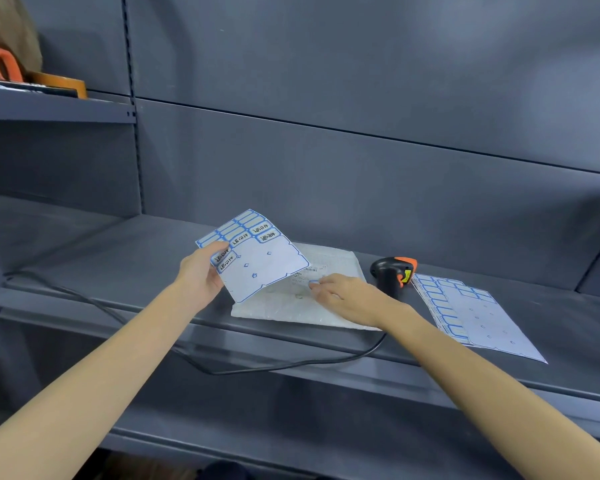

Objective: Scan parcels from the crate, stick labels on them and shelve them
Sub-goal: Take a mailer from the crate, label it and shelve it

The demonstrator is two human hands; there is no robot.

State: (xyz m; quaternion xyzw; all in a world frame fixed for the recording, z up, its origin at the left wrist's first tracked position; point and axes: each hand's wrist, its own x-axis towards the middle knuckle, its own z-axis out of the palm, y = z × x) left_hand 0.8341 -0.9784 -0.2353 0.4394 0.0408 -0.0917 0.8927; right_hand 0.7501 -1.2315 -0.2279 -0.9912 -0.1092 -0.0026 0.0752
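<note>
Taking the white bubble-wrap parcel (291, 303) lying flat on the grey shelf (118, 268) as the landmark: to its left and raised above its left corner, the left hand (201, 275) is closed on the edge of a label sheet (257, 258), thumb on top, the sheet tilted up over the parcel. On the parcel itself, the right hand (343, 294) rests with fingertips pinched on a small blue-edged label (313, 282), pressed down beside the printed shipping slip. Just right of the parcel stands a black and orange scanner (394, 271), its cable trailing off the shelf edge. Further right lies a spare stack of label sheets (471, 313). The label sits directly under the right hand, so smoothing it down looks like that hand's job.
</note>
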